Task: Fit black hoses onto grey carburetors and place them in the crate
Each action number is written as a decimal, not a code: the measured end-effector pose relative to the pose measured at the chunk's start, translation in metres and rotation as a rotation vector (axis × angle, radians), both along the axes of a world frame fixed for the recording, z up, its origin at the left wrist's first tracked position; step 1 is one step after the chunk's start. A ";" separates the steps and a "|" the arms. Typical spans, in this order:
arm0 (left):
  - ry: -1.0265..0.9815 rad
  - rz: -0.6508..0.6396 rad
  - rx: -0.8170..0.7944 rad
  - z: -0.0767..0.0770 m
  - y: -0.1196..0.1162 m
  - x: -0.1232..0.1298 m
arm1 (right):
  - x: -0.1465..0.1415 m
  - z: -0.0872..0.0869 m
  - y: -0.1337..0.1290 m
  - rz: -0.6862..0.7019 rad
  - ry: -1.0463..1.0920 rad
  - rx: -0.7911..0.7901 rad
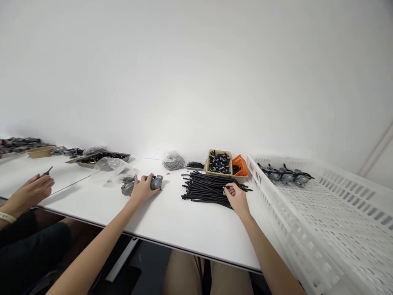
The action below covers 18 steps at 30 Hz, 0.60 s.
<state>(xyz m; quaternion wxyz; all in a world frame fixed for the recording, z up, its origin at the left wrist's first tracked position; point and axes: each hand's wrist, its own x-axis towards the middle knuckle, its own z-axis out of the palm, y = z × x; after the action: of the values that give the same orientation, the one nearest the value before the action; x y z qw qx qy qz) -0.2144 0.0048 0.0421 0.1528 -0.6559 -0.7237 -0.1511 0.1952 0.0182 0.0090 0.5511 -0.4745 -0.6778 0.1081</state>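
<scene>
At center right, the right hand (238, 198) pinched its fingers (226, 189) together over crosswise-lying black hoses (205, 190) — the left hand (144, 189) lay curled on a gray carburetor (156, 182).

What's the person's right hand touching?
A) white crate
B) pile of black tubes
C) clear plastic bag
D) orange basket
B: the fingers of the right hand are on the near right edge of the pile of black tubes, not on the crate or basket.
</scene>
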 end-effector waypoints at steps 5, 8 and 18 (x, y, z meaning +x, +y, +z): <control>-0.071 -0.148 -0.025 -0.003 -0.043 0.050 | 0.000 0.001 -0.002 0.012 -0.009 -0.011; -0.108 -0.195 -0.068 0.000 -0.075 0.081 | 0.001 0.000 -0.002 0.004 0.005 -0.003; -0.066 -0.433 -0.158 -0.026 -0.087 0.065 | 0.001 0.001 -0.002 0.004 0.013 -0.023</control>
<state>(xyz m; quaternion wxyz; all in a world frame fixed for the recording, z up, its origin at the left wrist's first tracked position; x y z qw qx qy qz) -0.1490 -0.0821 0.0163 0.0409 -0.8004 -0.5803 -0.1446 0.1962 0.0161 0.0104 0.5496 -0.4788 -0.6740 0.1201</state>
